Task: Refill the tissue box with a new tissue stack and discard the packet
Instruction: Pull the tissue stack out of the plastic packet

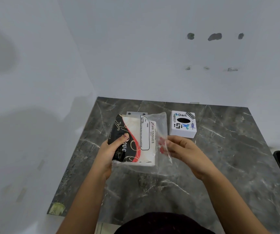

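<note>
Packet (136, 141) clamped by left hand (109, 149), clear flap pinched by right hand (178, 149); peel steadily, avoid tearing tissues.

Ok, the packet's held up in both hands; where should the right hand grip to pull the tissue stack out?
Probably the stack's exposed white edge, reached from the right through the loose clear plastic end of the packet. The left hand already clamps the printed left side, and the right hand pinches only empty film beside the stack.
</note>
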